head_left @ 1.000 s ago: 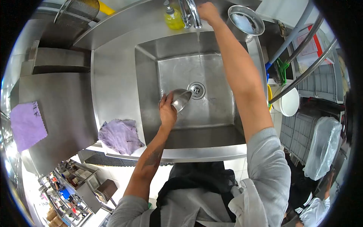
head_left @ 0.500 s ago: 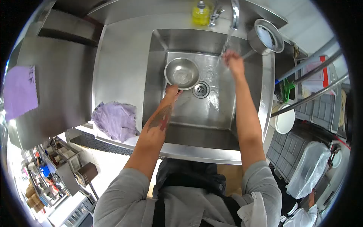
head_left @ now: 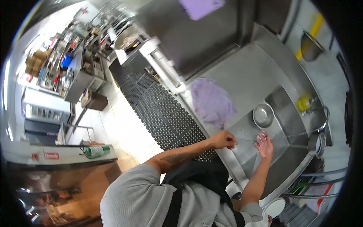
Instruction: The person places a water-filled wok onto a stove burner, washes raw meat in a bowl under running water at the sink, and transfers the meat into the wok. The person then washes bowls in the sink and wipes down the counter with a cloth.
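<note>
My left hand [head_left: 225,140] hangs over the front rim of the sink, fingers curled together with nothing visible in them. Over the basin, my right hand [head_left: 265,146] is open, palm up and fingers apart, holding nothing and partly covering the drain [head_left: 259,139]. A round metal bowl [head_left: 263,115] sits in the stainless sink [head_left: 278,166], near the corner beyond my right hand, apart from both hands. Past my left hand, a crumpled purple cloth [head_left: 212,101] lies on the steel drainboard.
The faucet [head_left: 326,120] and a blurred yellow soap bottle [head_left: 303,103] stand at the sink's far side, with a metal pot [head_left: 320,145] beside them. A black perforated mat [head_left: 151,108] covers the floor at left. Another purple cloth [head_left: 202,6] lies on the steel surface above.
The view has turned left. My left hand has let go of the bowl and drawn back to the sink's front edge. My right hand has left the faucet's stream.
</note>
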`<action>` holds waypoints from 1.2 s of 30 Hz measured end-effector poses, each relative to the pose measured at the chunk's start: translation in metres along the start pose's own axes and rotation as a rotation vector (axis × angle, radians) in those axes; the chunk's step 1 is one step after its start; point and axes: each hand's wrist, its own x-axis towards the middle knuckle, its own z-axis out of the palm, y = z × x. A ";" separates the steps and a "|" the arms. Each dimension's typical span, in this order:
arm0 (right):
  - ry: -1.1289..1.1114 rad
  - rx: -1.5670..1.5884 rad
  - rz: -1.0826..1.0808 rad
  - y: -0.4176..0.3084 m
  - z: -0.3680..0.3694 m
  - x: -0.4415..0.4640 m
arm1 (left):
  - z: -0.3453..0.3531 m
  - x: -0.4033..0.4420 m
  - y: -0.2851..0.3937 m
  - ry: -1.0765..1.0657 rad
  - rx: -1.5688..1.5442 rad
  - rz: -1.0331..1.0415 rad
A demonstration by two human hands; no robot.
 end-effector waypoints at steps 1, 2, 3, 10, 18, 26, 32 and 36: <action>0.184 0.078 0.037 0.041 -0.059 0.039 | -0.013 -0.030 -0.008 0.024 -0.017 0.031; 0.104 -0.371 0.012 0.052 -0.059 0.050 | -0.031 -0.061 -0.019 0.064 0.076 0.027; 0.051 -0.975 -0.044 0.062 -0.055 0.059 | -0.056 -0.086 -0.024 0.110 0.176 0.018; 0.049 -1.231 -0.609 0.079 0.257 -0.010 | -0.163 -0.349 0.115 0.671 0.519 0.760; -0.452 -1.523 -0.500 0.195 0.456 0.016 | -0.176 -0.539 0.193 1.215 0.476 0.799; -0.870 -2.383 -0.147 0.319 0.274 0.147 | -0.375 -0.555 0.043 1.370 0.677 0.397; -0.426 -2.080 1.041 0.343 0.227 0.172 | -0.521 -0.597 -0.185 1.440 0.709 -0.227; -0.463 -2.038 0.952 0.386 0.279 0.292 | -0.540 -0.648 -0.330 1.390 0.550 -0.767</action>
